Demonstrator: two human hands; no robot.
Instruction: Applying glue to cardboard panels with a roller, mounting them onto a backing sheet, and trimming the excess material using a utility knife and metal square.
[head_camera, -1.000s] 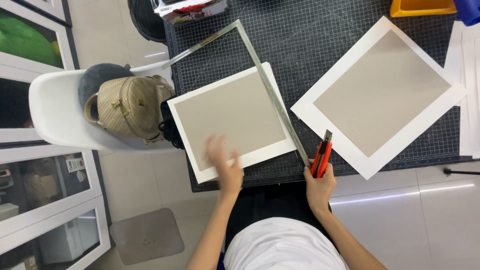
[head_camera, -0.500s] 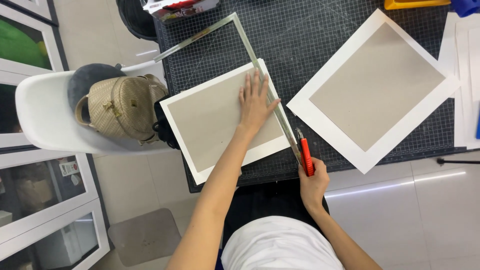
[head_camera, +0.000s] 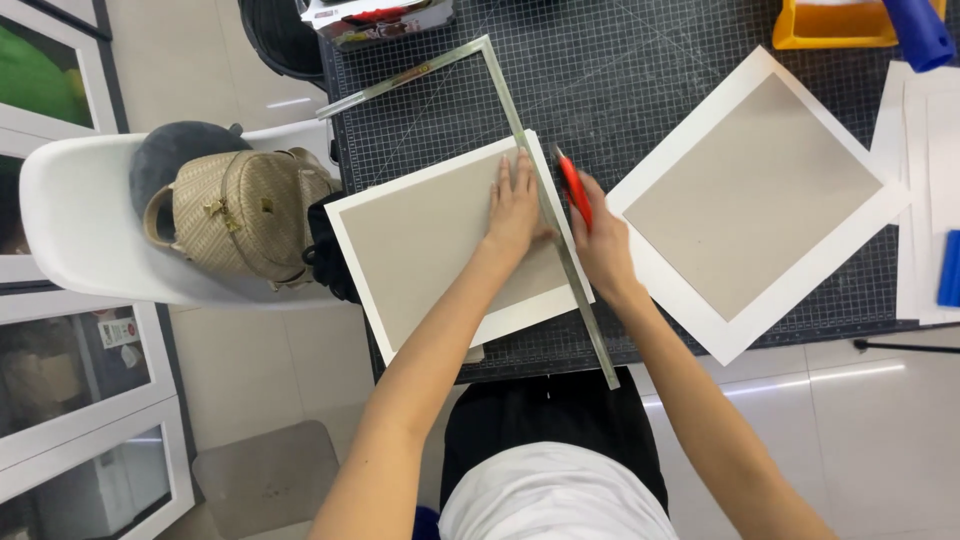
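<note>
Head view — left hand (head_camera: 517, 207) flat on board (head_camera: 440, 240) beside steel square (head_camera: 560, 250), right hand (head_camera: 598, 232) clamped on red knife (head_camera: 573, 187) — bare mat (head_camera: 620, 80) beyond.

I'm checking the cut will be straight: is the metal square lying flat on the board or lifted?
Flat, it seems: the L-shaped metal square lies along the white-bordered grey board's edge, pressed by the left hand.
</note>
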